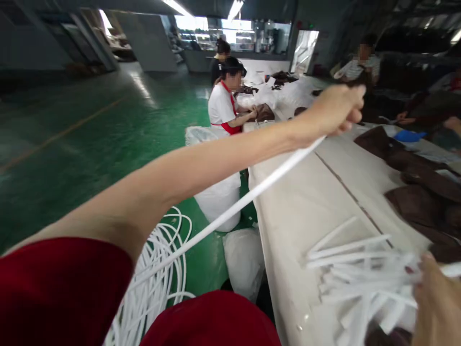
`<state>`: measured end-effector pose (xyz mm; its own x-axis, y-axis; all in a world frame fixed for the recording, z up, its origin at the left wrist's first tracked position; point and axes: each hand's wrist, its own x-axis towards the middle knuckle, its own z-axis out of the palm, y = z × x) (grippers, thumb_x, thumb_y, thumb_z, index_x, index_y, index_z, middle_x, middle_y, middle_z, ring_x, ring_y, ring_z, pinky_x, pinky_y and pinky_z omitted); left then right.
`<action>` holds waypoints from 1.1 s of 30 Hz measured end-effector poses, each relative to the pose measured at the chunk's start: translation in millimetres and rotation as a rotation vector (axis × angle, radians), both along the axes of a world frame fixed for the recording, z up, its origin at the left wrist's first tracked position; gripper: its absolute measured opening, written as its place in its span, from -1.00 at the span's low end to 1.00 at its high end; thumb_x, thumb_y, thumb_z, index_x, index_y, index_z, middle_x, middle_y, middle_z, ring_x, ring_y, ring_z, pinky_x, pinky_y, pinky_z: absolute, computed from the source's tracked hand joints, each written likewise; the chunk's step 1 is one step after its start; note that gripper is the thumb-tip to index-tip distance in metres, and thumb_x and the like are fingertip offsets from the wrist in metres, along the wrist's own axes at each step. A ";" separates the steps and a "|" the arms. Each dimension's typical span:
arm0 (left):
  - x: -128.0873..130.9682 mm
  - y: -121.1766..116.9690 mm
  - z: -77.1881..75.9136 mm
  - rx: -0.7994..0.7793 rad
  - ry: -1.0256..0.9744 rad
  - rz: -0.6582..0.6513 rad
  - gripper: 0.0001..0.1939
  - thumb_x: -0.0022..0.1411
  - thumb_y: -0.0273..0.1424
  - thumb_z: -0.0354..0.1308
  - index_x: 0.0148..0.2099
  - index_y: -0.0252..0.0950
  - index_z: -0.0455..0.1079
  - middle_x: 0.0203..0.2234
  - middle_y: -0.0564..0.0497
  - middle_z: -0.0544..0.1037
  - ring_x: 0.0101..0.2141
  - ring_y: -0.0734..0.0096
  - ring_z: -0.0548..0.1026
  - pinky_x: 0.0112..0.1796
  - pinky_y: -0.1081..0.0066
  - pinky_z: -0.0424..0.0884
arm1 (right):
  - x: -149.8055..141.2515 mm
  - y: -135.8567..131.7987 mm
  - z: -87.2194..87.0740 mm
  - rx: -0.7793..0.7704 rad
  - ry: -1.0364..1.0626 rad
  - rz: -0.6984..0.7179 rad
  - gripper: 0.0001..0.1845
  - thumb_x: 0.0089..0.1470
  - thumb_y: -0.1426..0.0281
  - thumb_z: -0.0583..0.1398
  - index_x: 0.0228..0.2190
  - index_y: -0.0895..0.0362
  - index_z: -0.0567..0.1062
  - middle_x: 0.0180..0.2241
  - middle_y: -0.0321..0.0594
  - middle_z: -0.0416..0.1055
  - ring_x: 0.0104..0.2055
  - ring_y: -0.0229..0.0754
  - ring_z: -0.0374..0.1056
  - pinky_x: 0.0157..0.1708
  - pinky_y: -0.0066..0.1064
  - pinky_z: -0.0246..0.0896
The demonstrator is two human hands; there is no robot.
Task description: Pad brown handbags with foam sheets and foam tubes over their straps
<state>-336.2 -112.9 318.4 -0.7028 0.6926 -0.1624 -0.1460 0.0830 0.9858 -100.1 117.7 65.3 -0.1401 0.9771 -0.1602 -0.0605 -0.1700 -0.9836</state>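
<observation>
My left hand [340, 113] is raised over the table with its fingers closed on a long white tube [248, 197]. The tube runs taut down to the left, below my forearm, into a loose coil of the same tubing [158, 269] beside me. At the lower right edge, my right hand [435, 307] is blurred and partly cut off. It is over or against a pile of short white tube pieces [363, 274] on the table. A white piece [452, 269] shows just beyond it; whether the fingers grip anything is unclear.
A long table with a pale cover [295, 211] runs away from me. Brown fabric pieces [414, 192] and a blue item [408, 136] lie along its right side. White sacks [245, 259] stand on the green floor [90, 129]. Several people work around the table.
</observation>
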 end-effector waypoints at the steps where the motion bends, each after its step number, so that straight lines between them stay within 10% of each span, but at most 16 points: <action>1: -0.4 -2.8 -7.6 0.051 0.111 0.013 -0.56 0.47 -0.25 -0.24 -0.18 -0.45 0.35 -0.31 -0.02 0.53 -0.45 0.62 0.45 -0.28 0.43 0.35 | 0.9 8.0 -3.1 0.060 -0.032 -0.028 -0.70 -0.33 0.25 0.37 -0.68 -0.05 0.32 -0.64 -0.30 0.23 -0.72 -0.33 0.14 -0.81 -0.36 -0.02; 4: 3.0 -13.9 -47.0 0.105 0.212 0.029 -0.73 0.44 -0.29 -0.07 -0.24 -0.38 0.29 -0.36 -0.08 0.57 -0.48 0.57 0.46 -0.23 0.37 0.40 | -11.9 -16.2 6.5 0.160 -0.004 0.173 -0.64 -0.29 0.07 0.36 -0.56 0.00 0.38 -0.62 -0.29 0.26 -0.74 -0.35 0.14 -0.82 -0.43 -0.08; 8: 2.9 -36.8 -94.6 0.193 0.099 0.052 -0.73 0.35 -0.20 0.07 -0.21 -0.33 0.29 -0.31 -0.12 0.57 -0.31 0.40 0.54 -0.11 0.26 0.43 | -62.3 -128.4 34.8 -0.058 0.196 0.732 -0.38 -0.22 -0.14 0.34 -0.35 0.12 0.43 -0.65 -0.37 0.32 -0.72 -0.34 0.19 -0.79 -0.53 0.00; 11: 5.7 -56.7 -112.1 0.258 0.047 0.074 -0.64 0.27 -0.11 0.18 -0.19 -0.34 0.31 -0.27 -0.16 0.58 -0.26 0.35 0.55 -0.10 0.27 0.42 | -100.2 -204.9 42.3 -0.185 0.314 1.036 -0.36 -0.11 -0.12 0.32 -0.25 0.19 0.48 -0.36 -0.08 0.54 -0.37 -0.11 0.50 -0.39 -0.30 0.45; 14: 16.2 -74.9 -123.2 0.294 -0.002 0.121 -0.62 0.22 -0.10 0.23 -0.21 -0.35 0.33 -0.26 -0.17 0.59 -0.26 0.34 0.55 -0.12 0.30 0.42 | -119.6 -245.0 42.4 -0.220 0.407 1.163 -0.36 0.02 -0.06 0.28 -0.10 0.21 0.48 -0.14 0.00 0.54 -0.14 -0.02 0.50 -0.14 -0.23 0.45; 19: 30.3 -99.8 -135.0 0.313 0.058 0.201 -0.68 0.27 -0.16 0.18 -0.22 -0.36 0.37 -0.30 -0.17 0.60 -0.26 0.33 0.56 -0.18 0.40 0.44 | -131.0 -268.6 43.2 -0.234 0.432 1.197 -0.42 0.05 0.02 0.30 -0.04 0.16 0.46 -0.11 -0.12 0.53 -0.12 -0.07 0.49 -0.14 -0.30 0.43; 24: 28.4 -134.3 -142.3 0.129 0.151 0.122 -0.61 0.25 -0.06 0.17 -0.18 -0.32 0.43 -0.55 0.05 0.47 -0.58 0.47 0.42 -0.43 0.45 0.40 | -146.3 -276.3 51.4 -0.361 0.544 1.181 -0.54 -0.01 -0.01 0.32 -0.37 0.14 0.43 -0.60 -0.41 0.36 -0.57 -0.31 0.31 -0.46 -0.43 0.37; 33: 74.9 -243.4 -231.3 -0.015 -0.307 -0.142 -0.43 0.15 0.11 0.16 -0.20 -0.35 0.51 -0.49 -0.10 0.58 -0.48 0.30 0.53 -0.39 0.38 0.45 | -202.2 -222.9 66.7 -0.485 0.586 0.928 -0.47 0.06 -0.06 0.26 -0.52 0.11 0.26 -0.69 -0.54 0.09 -0.71 -0.45 0.03 -0.68 -0.60 0.07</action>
<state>-261.3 -356.2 87.1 -0.5165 0.7758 -0.3624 -0.4219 0.1377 0.8961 -302.4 -105.1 132.0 -0.9335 0.3207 -0.1604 -0.1360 -0.7306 -0.6692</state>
